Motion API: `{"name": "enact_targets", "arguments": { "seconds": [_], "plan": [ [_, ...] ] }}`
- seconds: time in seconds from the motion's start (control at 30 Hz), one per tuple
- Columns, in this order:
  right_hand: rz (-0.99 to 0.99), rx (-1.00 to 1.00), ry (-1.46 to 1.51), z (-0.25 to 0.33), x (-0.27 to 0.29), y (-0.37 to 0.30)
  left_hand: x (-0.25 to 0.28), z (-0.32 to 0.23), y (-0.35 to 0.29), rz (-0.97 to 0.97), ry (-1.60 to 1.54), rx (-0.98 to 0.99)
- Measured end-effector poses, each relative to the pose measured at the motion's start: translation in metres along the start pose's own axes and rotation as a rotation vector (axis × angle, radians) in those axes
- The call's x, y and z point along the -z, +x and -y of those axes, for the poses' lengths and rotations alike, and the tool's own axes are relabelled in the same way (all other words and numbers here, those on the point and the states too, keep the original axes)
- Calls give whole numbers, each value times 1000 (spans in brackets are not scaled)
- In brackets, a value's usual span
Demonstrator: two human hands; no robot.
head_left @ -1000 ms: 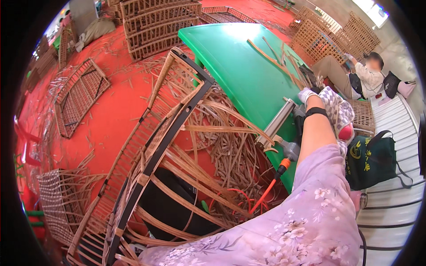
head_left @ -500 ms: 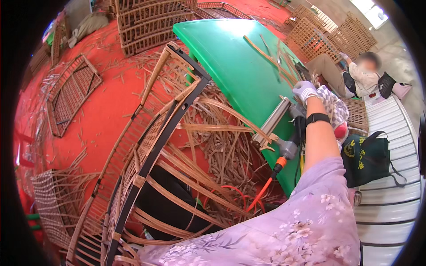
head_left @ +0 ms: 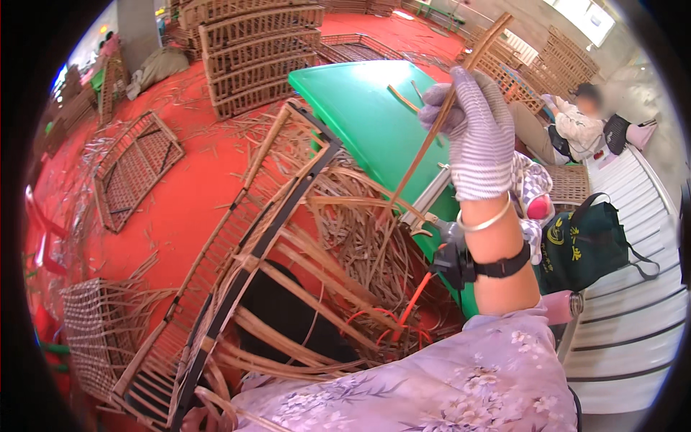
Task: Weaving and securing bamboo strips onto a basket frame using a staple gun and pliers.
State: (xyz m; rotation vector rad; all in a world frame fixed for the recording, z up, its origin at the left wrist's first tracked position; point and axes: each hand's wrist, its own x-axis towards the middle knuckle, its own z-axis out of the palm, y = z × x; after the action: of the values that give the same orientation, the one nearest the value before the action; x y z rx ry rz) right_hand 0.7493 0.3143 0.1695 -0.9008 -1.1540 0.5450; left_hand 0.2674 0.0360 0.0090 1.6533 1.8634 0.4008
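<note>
A person's right hand (head_left: pixel 475 133), in a striped knit glove, was raised in the upper right of the frame with its fingers closed around a long thin bamboo strip (head_left: pixel 425 151). The strip ran from above the glove, near the top edge, down on a slant to the tangle of cane strips (head_left: pixel 360 230) at the centre of the picture. A metal bangle (head_left: pixel 486 222) and a black wrist strap (head_left: pixel 497 268) sat on the bare forearm below the glove, and a floral purple sleeve (head_left: pixel 446 381) filled the lower right of the frame.

The left hand was not in the picture, so its grip could not be told.

A half-woven cane frame (head_left: pixel 237 288) with dark bars lay tilted across the lower centre, over the red floor (head_left: pixel 194 201). Behind the gloved hand a green table (head_left: pixel 367 108) stretched toward the top of the frame, with a few loose strips lying on it. An orange cord (head_left: pixel 410 306) ran down below the table's near edge.

Finished woven panels (head_left: pixel 252 50) were stacked at the top centre, a flat woven grid (head_left: pixel 133 169) lay at the left, and another woven piece (head_left: pixel 93 338) sat at the lower left. At the far right a second person (head_left: pixel 579 122) sat beside a dark green bag (head_left: pixel 583 245).
</note>
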Motion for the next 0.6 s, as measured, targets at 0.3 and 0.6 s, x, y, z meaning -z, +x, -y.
{"name": "enact_targets", "arguments": {
  "seconds": [0.3, 0.6],
  "plan": [
    [364, -458, 697, 50, -117, -126, 70, -77, -26, 62, -204, -351],
    [723, -801, 1279, 69, -193, -210, 44, -102, -24, 406, -1229, -212]
  ]
}}
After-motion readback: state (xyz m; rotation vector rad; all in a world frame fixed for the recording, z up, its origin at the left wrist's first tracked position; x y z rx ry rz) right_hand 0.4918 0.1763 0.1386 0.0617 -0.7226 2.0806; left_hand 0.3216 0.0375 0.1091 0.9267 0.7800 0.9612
